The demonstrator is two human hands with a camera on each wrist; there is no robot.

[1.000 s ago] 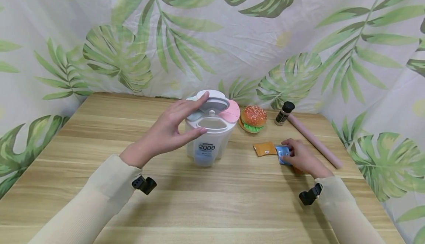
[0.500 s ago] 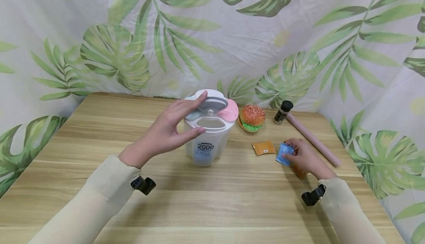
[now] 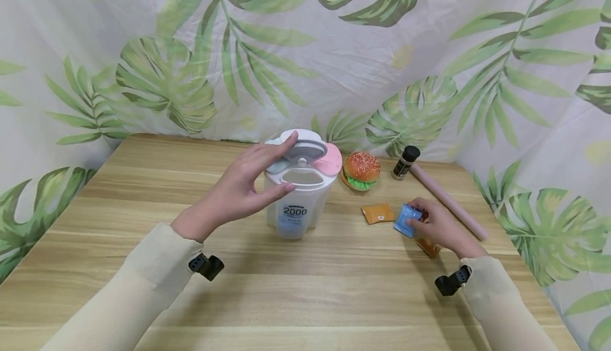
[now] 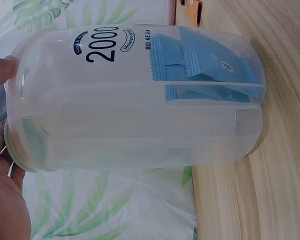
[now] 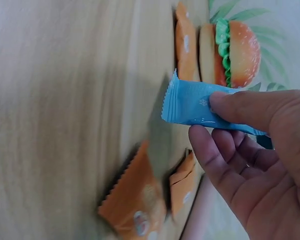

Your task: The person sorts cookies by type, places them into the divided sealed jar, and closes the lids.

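A translucent storage container (image 3: 317, 202) marked 2000 stands upright on the table, its white flap (image 3: 305, 150) raised above one opening. My left hand (image 3: 234, 192) holds the container's top, thumb at the front rim and index fingertip against the raised flap. Several blue packets (image 4: 215, 62) lie inside at the bottom, seen in the left wrist view. My right hand (image 3: 439, 226) pinches another blue packet (image 5: 190, 102) between thumb and fingers, above the table. Near that hand lie orange packets (image 5: 140, 200), one of them (image 3: 377, 213) between it and the container.
A toy hamburger (image 3: 362, 169) sits right of the container. Behind the right hand are a black-capped jar (image 3: 406, 163) and a long pinkish rod (image 3: 448, 201). A leaf-patterned cloth (image 3: 267, 64) hangs along the table's back edge (image 3: 181, 137).
My right hand has picked the blue packet up from beside the orange ones, uncovering more of the orange packet beneath. The left hand has stayed at the container's flap.
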